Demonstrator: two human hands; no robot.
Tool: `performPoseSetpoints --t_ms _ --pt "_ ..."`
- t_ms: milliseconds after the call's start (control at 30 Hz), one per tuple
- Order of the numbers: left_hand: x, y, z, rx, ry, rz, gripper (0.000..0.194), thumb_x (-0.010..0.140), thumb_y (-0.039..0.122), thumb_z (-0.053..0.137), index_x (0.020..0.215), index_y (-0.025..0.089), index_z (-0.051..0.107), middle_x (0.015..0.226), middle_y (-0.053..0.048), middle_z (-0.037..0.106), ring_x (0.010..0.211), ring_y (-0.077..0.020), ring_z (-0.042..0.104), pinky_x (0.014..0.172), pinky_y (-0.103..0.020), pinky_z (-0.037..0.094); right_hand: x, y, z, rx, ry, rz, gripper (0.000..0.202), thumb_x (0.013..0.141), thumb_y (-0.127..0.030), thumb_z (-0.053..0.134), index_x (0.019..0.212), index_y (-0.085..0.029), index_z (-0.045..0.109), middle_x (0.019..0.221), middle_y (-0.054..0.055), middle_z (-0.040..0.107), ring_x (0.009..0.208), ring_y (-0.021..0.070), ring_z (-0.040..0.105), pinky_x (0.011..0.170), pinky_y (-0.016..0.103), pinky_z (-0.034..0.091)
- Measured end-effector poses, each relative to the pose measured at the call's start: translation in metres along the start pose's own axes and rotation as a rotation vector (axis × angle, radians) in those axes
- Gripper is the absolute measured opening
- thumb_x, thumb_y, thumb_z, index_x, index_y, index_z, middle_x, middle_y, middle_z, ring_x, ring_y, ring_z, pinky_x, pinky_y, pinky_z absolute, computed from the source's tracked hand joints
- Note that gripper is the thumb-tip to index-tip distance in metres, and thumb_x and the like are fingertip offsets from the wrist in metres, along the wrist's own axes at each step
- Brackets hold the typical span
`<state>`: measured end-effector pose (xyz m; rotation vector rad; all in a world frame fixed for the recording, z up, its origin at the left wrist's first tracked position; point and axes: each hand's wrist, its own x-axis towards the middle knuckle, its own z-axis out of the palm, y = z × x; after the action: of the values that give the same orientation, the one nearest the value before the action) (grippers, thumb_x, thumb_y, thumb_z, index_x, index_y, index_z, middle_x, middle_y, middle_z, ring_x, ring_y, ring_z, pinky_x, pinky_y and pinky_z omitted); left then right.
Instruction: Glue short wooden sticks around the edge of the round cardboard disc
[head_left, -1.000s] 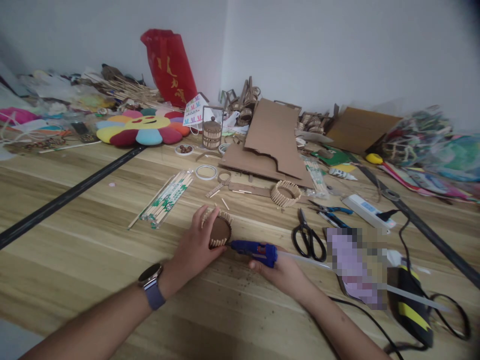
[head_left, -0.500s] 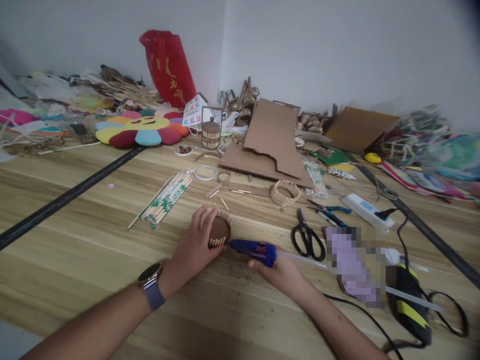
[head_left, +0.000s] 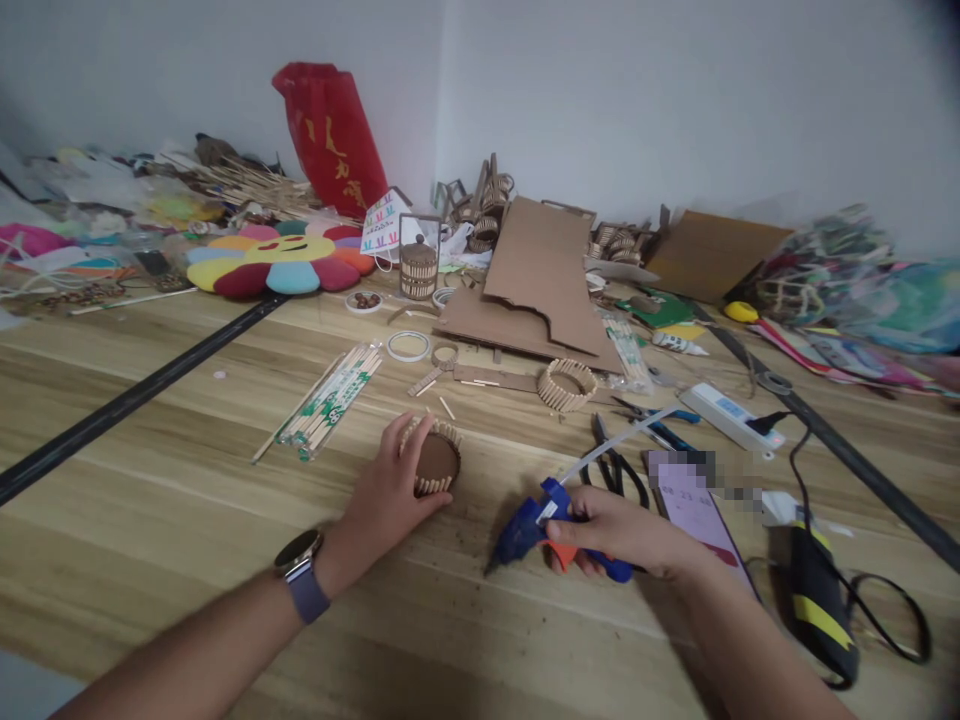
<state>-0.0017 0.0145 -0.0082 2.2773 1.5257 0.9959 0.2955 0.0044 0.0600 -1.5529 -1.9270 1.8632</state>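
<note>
My left hand [head_left: 397, 470] is closed around the left side of a small round basket [head_left: 439, 458], with a brown cardboard base and a wall of short wooden sticks. The basket rests on the wooden table. In my right hand [head_left: 600, 530] is a blue glue gun [head_left: 529, 525] with an orange trigger; its nozzle points down and left, apart from the basket. A clear glue stick [head_left: 630, 435] juts from its rear. Black-handled scissors [head_left: 615, 475] lie just behind the right hand, partly hidden by it. A second stick ring [head_left: 567, 386] stands farther back.
Packs of sticks [head_left: 334, 400] lie left of the basket. Pliers [head_left: 660, 425], a white power strip [head_left: 727, 418], a phone [head_left: 697, 515] and a black-yellow tool [head_left: 817, 600] with a cable are at right. Cardboard sheets [head_left: 536, 270] and a lidded stick bucket [head_left: 418, 270] stand behind.
My right hand has drawn the glue gun away from the basket, to the right and nearer me, turning its nozzle downward. My left hand stays on the basket.
</note>
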Motion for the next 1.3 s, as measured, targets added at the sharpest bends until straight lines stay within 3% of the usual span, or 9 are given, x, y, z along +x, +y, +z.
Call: performPoseSetpoints --t_ms 100,200,367,533,667,833,1033,1167,1300 --pt "-0.001 -0.001 0.001 -0.009 -0.003 0.000 0.114 0.069 0.015 0.090 0.156 0.034 0.019 0.151 -0.017 0.037 0.140 -0.0393 0.046 0.112 -0.062 0.045 -0.001 0.001 -0.005 -0.167 0.033 0.060 0.065 0.075 -0.084 0.057 0.074 -0.019 0.061 0.058 -0.001 0.057 0.047 0.0116 0.049 0.046 0.023 0.038" --pt "-0.001 -0.001 0.003 -0.021 -0.010 -0.008 0.113 0.069 0.016 0.090 0.156 0.033 0.019 0.152 -0.018 0.036 0.142 -0.0396 0.044 0.112 -0.061 0.046 0.004 -0.009 -0.006 -0.462 0.249 -0.015 0.049 0.089 -0.063 0.054 0.065 -0.020 0.056 0.057 -0.002 0.052 0.053 0.0127 0.048 0.052 0.024 0.032" --pt "-0.001 0.000 0.003 -0.002 -0.020 -0.023 0.109 0.070 0.018 0.090 0.155 0.031 0.022 0.152 -0.018 0.036 0.143 -0.0403 0.043 0.112 -0.062 0.045 0.034 -0.052 -0.005 -0.727 0.589 -0.070 0.016 0.093 -0.027 0.060 0.080 -0.020 0.064 0.074 0.003 0.068 0.067 0.0165 0.058 0.061 0.024 0.034" --pt "0.001 0.003 0.002 -0.002 -0.031 -0.034 0.105 0.071 0.018 0.088 0.153 0.029 0.025 0.153 -0.018 0.037 0.143 -0.0401 0.042 0.112 -0.061 0.045 0.092 -0.096 -0.009 -0.831 0.601 -0.136 0.006 0.092 -0.017 0.063 0.093 -0.016 0.069 0.089 0.006 0.074 0.079 0.0168 0.064 0.065 0.023 0.036" --pt "0.001 0.004 0.003 -0.009 -0.042 -0.056 0.103 0.069 0.019 0.089 0.152 0.025 0.029 0.153 -0.020 0.037 0.143 -0.0407 0.043 0.113 -0.062 0.044 0.133 -0.117 -0.011 -0.898 0.545 -0.164 0.019 0.091 -0.011 0.063 0.109 -0.013 0.068 0.099 0.009 0.075 0.091 0.0190 0.066 0.072 0.024 0.042" --pt "0.001 0.003 0.003 -0.013 -0.067 -0.070 0.099 0.070 0.020 0.088 0.151 0.024 0.031 0.154 -0.021 0.037 0.143 -0.0401 0.044 0.113 -0.061 0.044 0.158 -0.134 -0.010 -0.995 0.435 -0.063 0.027 0.098 -0.029 0.066 0.122 -0.015 0.064 0.119 0.009 0.069 0.103 0.0222 0.067 0.088 0.038 0.056" --pt "0.001 0.005 0.002 -0.006 -0.056 -0.064 0.099 0.070 0.020 0.088 0.151 0.025 0.031 0.154 -0.020 0.038 0.142 -0.0395 0.045 0.112 -0.061 0.045 0.152 -0.134 -0.013 -1.065 0.312 0.065 0.027 0.098 -0.034 0.067 0.118 -0.017 0.067 0.121 0.008 0.069 0.103 0.0225 0.068 0.089 0.042 0.058" --pt "0.001 0.006 0.002 0.006 -0.048 -0.056 0.100 0.069 0.019 0.089 0.151 0.025 0.032 0.153 -0.020 0.040 0.141 -0.0397 0.047 0.111 -0.061 0.046 0.133 -0.122 -0.015 -1.032 0.349 0.012 0.012 0.087 -0.016 0.070 0.098 -0.013 0.075 0.105 0.012 0.076 0.098 0.0244 0.070 0.082 0.031 0.051" --pt "0.001 0.004 0.003 0.009 -0.036 -0.037 0.101 0.070 0.020 0.088 0.152 0.027 0.030 0.152 -0.019 0.040 0.141 -0.0395 0.046 0.112 -0.062 0.045 0.111 -0.105 -0.022 -0.946 0.425 -0.075 0.017 0.083 -0.010 0.061 0.092 -0.014 0.075 0.089 0.010 0.076 0.081 0.0210 0.067 0.068 0.026 0.043"
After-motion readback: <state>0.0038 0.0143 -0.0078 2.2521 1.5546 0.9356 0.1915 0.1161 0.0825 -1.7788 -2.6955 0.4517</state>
